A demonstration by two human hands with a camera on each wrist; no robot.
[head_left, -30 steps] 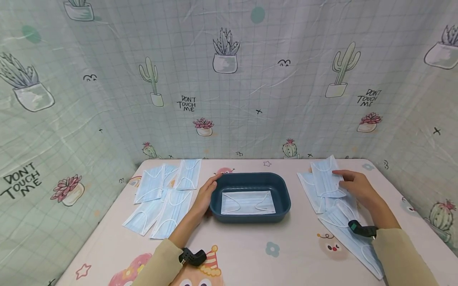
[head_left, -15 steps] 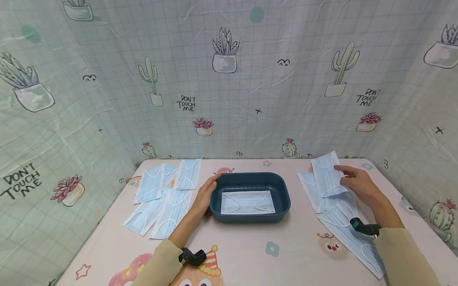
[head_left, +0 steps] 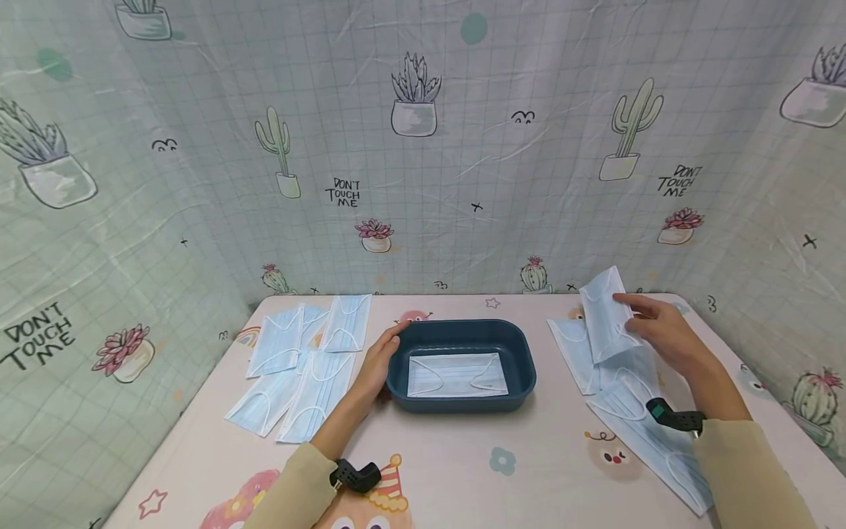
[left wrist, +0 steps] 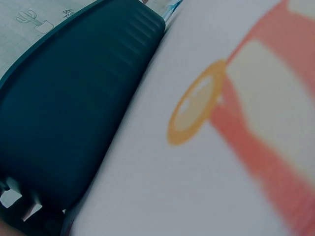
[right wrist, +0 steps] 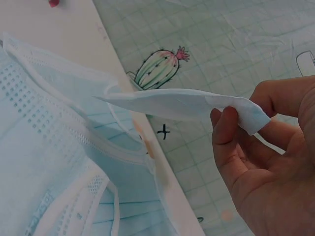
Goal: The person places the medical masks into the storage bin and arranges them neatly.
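1 mask [head_left: 604, 316], tilted, pinched in RH [head_left: 666, 336] fingers [right wrist: 226, 129] | LH [head_left: 375, 367] fwd at bin [head_left: 463, 405] L rim, grip unclr

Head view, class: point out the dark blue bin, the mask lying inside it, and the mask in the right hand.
Dark blue bin [head_left: 463, 338], head view: bare inner back wall.
Inside mask [head_left: 457, 374], head view: body between its ear loops.
Held mask [head_left: 606, 317], head view: middle of its panel.
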